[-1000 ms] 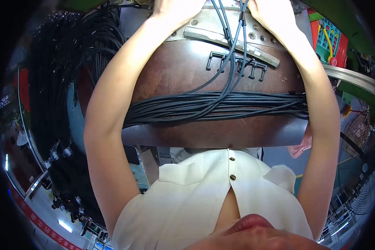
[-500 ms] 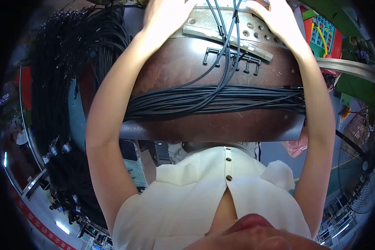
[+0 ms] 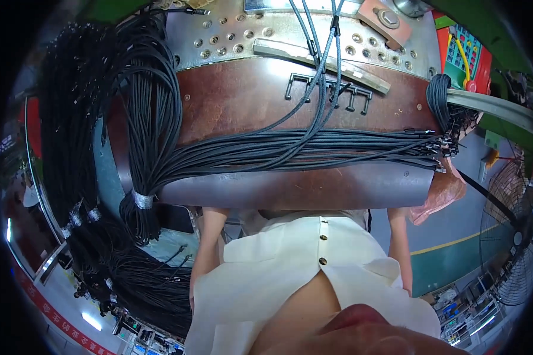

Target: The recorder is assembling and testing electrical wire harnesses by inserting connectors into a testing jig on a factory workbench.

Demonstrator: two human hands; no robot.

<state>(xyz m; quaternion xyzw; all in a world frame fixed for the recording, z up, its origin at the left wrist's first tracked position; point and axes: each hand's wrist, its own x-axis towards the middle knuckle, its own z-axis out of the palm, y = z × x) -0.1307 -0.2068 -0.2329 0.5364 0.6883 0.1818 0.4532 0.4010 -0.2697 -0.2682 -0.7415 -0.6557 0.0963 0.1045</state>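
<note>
Both my hands are out of sight under the near edge of the brown work board point(image 3: 314, 192). Only my forearms show, one at each side of my shirt. A bundle of black cables point(image 3: 260, 151) lies across the board, tied with silvery wrap point(image 3: 143, 200) at its left end, with metal plugs point(image 3: 447, 145) at its right end. A few cables run from the bundle up to a metal mould at the top. Beneath these cables lies a black plastic moulding frame point(image 3: 355, 99) with short prongs. Behind it rests a long metal bar point(image 3: 320, 59).
A metal plate point(image 3: 225, 44) with several holes spans the far side, with a bolted copper-coloured clamp point(image 3: 388, 21). A thick mass of black cables point(image 3: 71, 89) hangs at left. On the right are a red control box point(image 3: 471, 53), a metal rail point(image 3: 503, 109) and a fan point(image 3: 509, 231).
Both arms have drawn back from the metal plate to below the board's near edge. The left cable loops and the plugs at right now show. The cables and black frame stay in place.
</note>
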